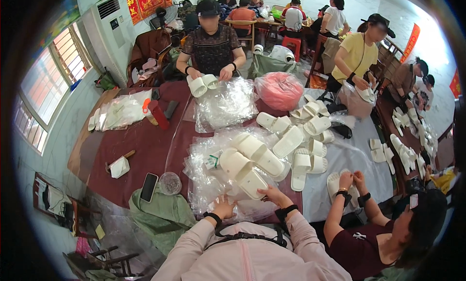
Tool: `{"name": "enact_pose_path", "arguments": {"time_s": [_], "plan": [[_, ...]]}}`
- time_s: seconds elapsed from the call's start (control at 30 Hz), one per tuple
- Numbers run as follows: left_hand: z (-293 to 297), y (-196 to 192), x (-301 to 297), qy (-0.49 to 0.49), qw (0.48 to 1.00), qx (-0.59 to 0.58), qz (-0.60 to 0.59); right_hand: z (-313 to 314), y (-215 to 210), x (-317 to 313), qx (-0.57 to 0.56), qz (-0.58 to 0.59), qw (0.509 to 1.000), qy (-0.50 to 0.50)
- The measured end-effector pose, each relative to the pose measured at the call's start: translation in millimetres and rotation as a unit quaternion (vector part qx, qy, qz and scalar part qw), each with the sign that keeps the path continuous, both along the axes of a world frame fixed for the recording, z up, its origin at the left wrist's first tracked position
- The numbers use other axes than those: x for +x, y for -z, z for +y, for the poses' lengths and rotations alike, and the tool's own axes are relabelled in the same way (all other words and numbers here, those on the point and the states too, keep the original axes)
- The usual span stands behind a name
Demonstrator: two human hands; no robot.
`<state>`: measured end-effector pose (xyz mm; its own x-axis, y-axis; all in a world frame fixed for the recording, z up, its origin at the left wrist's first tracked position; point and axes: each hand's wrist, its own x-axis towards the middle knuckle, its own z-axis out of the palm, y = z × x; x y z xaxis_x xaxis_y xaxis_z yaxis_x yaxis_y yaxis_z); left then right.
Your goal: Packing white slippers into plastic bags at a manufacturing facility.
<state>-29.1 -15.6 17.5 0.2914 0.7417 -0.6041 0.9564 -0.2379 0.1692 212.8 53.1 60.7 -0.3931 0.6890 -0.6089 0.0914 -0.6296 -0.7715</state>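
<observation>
1. One clear round tub (170, 183) stands near the surface's (116, 145) close edge; the small pieces inside are too small to tell apart.
2. One bulging pink plastic bag (279, 90) sits farther back, its contents hidden.
3. Beyond the surface, one green sack (274, 67) holds white things, hard to make out at its mouth.
4. Clear plastic bags (201, 172) lie spread and overlapping before the person, too many layers to count.
5. Two white slides, a nearer slide (248, 181) and a farther slide (264, 157), lie side by side on these bags, partly overlapping.
6. The left hand (223, 208) rests on the bags with its fingers spread apart, holding no slide.
7. The right hand (275, 196) touches the nearer slide's end; whether it is clamped there, I cannot tell.
8. More white slides (290, 141) lie heaped just right of the two; overlaps prevent an exact count.
9. One phone (149, 187) lies left of the tub, by a green cloth (160, 215) hanging past the edge.
10. Across the surface, a co-worker holds two white slippers (198, 87).
</observation>
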Motion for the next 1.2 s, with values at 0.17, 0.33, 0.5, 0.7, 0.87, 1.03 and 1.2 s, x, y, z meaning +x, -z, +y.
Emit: {"name": "enact_pose_path", "arguments": {"time_s": [0.17, 0.33, 0.5, 0.7, 0.87, 1.03, 1.2], "plan": [[6, 5, -2, 0.004, 1.000, -0.003, 0.000, 6, -3, -11, 0.271, -0.356, 0.894, 0.029], [2, 7, -6, 0.010, 1.000, 0.005, 0.017, 21, -22, -41, 0.481, -0.405, 0.772, -0.095], [-3, 15, -3, 0.014, 1.000, -0.002, 0.025, 65, 22, -72, 0.443, -0.477, 0.724, -0.228], [0, 19, -3, 0.039, 0.999, -0.009, -0.003, 91, 27, -84, 0.413, -0.425, 0.797, -0.122], [-13, 21, -7, 0.019, 0.997, 0.068, -0.017, 55, -42, -90, 0.436, -0.101, 0.891, 0.076], [37, 2, -20, 0.065, 0.997, -0.020, -0.023, 0, -83, -66, 0.360, 0.035, 0.917, 0.171], [121, -38, -40, -0.107, 0.936, 0.292, -0.165, -50, -53, -38, 0.243, 0.013, 0.956, 0.163]]}}
